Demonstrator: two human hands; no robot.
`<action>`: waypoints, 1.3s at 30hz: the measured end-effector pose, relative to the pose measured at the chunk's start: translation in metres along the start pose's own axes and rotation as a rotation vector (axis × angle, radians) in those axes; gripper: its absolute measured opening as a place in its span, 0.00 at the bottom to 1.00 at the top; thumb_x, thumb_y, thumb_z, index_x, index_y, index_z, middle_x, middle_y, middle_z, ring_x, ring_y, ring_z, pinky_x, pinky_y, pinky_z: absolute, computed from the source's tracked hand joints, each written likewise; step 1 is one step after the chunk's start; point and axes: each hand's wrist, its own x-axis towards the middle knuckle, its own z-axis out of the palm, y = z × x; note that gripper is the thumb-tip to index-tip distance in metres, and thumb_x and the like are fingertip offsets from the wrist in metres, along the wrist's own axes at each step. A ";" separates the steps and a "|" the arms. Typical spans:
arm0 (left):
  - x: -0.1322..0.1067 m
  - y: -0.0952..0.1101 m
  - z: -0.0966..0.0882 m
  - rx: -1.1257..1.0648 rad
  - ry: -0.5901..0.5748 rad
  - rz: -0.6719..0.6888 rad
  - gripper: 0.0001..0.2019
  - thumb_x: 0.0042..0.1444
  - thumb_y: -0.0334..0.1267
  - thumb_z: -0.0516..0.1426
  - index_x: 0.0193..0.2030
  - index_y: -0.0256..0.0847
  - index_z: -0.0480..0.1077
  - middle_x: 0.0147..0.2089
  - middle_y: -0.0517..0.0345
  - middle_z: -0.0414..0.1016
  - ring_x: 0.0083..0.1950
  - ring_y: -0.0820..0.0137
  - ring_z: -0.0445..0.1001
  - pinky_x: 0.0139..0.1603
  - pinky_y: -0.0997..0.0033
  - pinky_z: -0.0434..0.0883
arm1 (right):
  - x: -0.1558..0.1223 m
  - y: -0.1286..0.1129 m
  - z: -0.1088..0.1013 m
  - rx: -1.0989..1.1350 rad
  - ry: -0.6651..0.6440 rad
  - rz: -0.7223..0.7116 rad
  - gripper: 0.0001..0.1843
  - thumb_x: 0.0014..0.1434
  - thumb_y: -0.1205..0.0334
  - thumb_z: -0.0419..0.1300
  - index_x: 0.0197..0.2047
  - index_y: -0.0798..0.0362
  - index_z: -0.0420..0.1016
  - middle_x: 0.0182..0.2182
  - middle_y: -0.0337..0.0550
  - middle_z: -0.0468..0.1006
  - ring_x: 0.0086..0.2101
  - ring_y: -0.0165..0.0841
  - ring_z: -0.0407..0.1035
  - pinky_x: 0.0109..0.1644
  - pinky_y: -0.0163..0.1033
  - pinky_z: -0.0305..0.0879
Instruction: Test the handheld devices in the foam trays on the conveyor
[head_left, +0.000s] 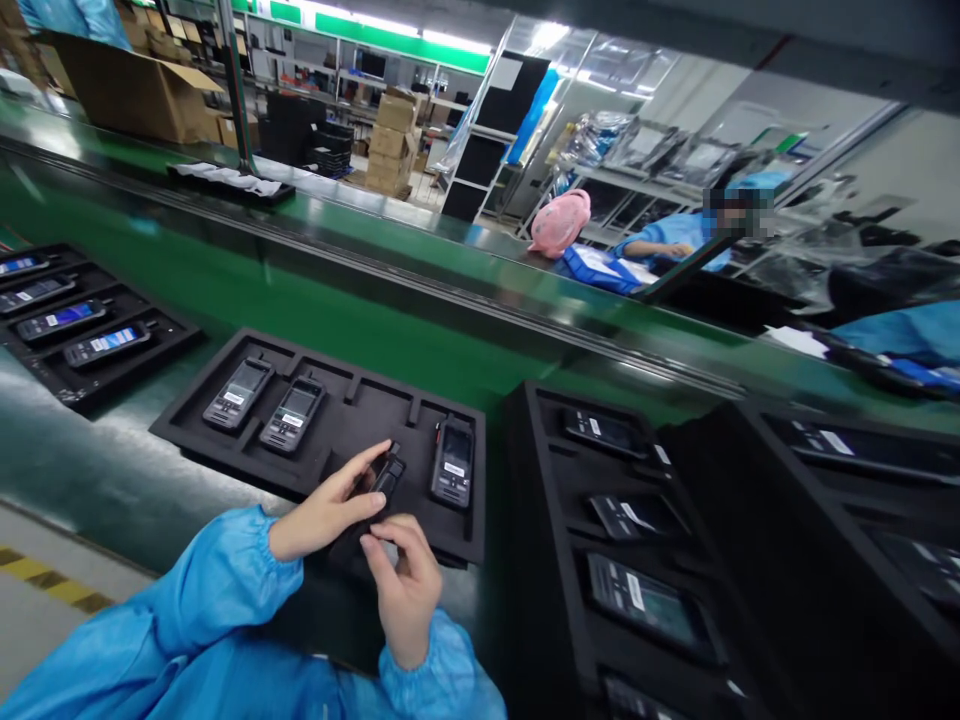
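So the left hand [322, 515] is holding a black handheld device [390, 474], thumb closing on the near side and straightened fingers running along the other, so the thing is sitting right between them, tilted up on edge. Its top end is poking out around the fingertips, and the whole lot is hovering over, or maybe touching, the black foam tray [358, 425], can't tell which. The right hand [409, 585] is hanging just below the device's lower end, thumb and index finger almost meeting; can't tell if they're pinching anything. Two similar units [294, 413] are lying in the tray left of the hands, and another one [453, 460] is lying in the slot to the right.
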 end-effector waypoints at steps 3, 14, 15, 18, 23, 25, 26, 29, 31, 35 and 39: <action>0.003 -0.006 0.004 -0.030 -0.001 0.019 0.34 0.57 0.49 0.60 0.69 0.45 0.58 0.59 0.49 0.68 0.57 0.59 0.68 0.63 0.59 0.61 | 0.002 0.002 0.003 0.009 0.075 0.092 0.07 0.56 0.59 0.67 0.29 0.49 0.74 0.26 0.35 0.74 0.30 0.29 0.70 0.34 0.33 0.69; 0.005 -0.022 0.005 -0.268 0.232 0.165 0.35 0.61 0.49 0.57 0.72 0.57 0.47 0.61 0.51 0.64 0.53 0.61 0.74 0.55 0.59 0.72 | -0.003 0.014 0.011 0.529 -0.245 0.444 0.37 0.53 0.51 0.69 0.64 0.36 0.63 0.66 0.41 0.64 0.60 0.45 0.65 0.60 0.52 0.69; 0.005 -0.022 0.002 -0.282 0.191 0.155 0.35 0.60 0.49 0.58 0.71 0.59 0.47 0.61 0.51 0.63 0.54 0.60 0.73 0.54 0.60 0.72 | -0.003 0.015 0.011 0.560 -0.251 0.467 0.37 0.53 0.52 0.69 0.65 0.36 0.63 0.66 0.40 0.63 0.61 0.45 0.65 0.62 0.53 0.68; 0.006 -0.022 -0.005 -0.297 0.045 0.119 0.41 0.56 0.48 0.62 0.71 0.61 0.44 0.61 0.51 0.61 0.52 0.59 0.73 0.44 0.65 0.75 | -0.003 0.019 0.008 0.580 -0.228 0.474 0.37 0.53 0.54 0.69 0.65 0.38 0.63 0.66 0.41 0.64 0.61 0.45 0.64 0.65 0.55 0.63; 0.006 -0.020 -0.010 -0.282 -0.061 0.157 0.47 0.50 0.47 0.67 0.71 0.62 0.44 0.59 0.51 0.60 0.52 0.60 0.70 0.42 0.67 0.74 | -0.003 0.026 0.004 0.573 -0.186 0.411 0.38 0.51 0.56 0.71 0.64 0.39 0.65 0.62 0.44 0.70 0.60 0.43 0.66 0.63 0.52 0.66; 0.005 -0.019 -0.010 -0.274 -0.055 0.157 0.47 0.50 0.45 0.67 0.71 0.60 0.45 0.59 0.51 0.61 0.54 0.60 0.69 0.49 0.63 0.73 | -0.003 0.028 0.004 0.558 -0.186 0.409 0.39 0.51 0.57 0.71 0.64 0.40 0.64 0.61 0.45 0.71 0.59 0.43 0.67 0.62 0.50 0.68; 0.005 -0.018 -0.009 -0.268 -0.049 0.148 0.46 0.50 0.44 0.67 0.71 0.60 0.46 0.58 0.50 0.61 0.54 0.61 0.69 0.50 0.62 0.72 | -0.004 0.028 0.004 0.551 -0.187 0.415 0.39 0.51 0.57 0.71 0.64 0.40 0.64 0.61 0.46 0.71 0.59 0.43 0.68 0.61 0.50 0.69; 0.004 -0.017 -0.008 -0.248 -0.040 0.138 0.46 0.50 0.44 0.68 0.70 0.58 0.46 0.59 0.49 0.61 0.54 0.61 0.70 0.50 0.61 0.72 | -0.003 0.027 0.004 0.539 -0.196 0.421 0.39 0.51 0.57 0.71 0.65 0.40 0.63 0.60 0.46 0.72 0.58 0.42 0.69 0.59 0.47 0.70; 0.003 -0.017 -0.007 -0.227 -0.045 0.152 0.46 0.50 0.44 0.67 0.71 0.58 0.46 0.61 0.48 0.60 0.54 0.60 0.70 0.50 0.61 0.72 | -0.001 0.025 0.004 0.549 -0.206 0.416 0.40 0.51 0.56 0.71 0.65 0.40 0.63 0.60 0.46 0.72 0.58 0.42 0.69 0.59 0.46 0.71; 0.002 -0.019 -0.006 -0.158 -0.062 0.188 0.46 0.50 0.43 0.67 0.71 0.61 0.45 0.65 0.47 0.57 0.55 0.59 0.69 0.51 0.60 0.71 | 0.003 0.021 0.004 0.589 -0.187 0.443 0.37 0.53 0.57 0.70 0.64 0.41 0.64 0.61 0.46 0.71 0.59 0.42 0.68 0.60 0.46 0.70; 0.001 -0.020 -0.009 -0.120 -0.113 0.184 0.45 0.51 0.43 0.67 0.71 0.61 0.46 0.66 0.47 0.57 0.53 0.61 0.72 0.51 0.60 0.71 | 0.004 0.019 0.002 0.641 -0.196 0.485 0.39 0.50 0.59 0.72 0.64 0.43 0.65 0.58 0.47 0.75 0.56 0.43 0.71 0.59 0.49 0.71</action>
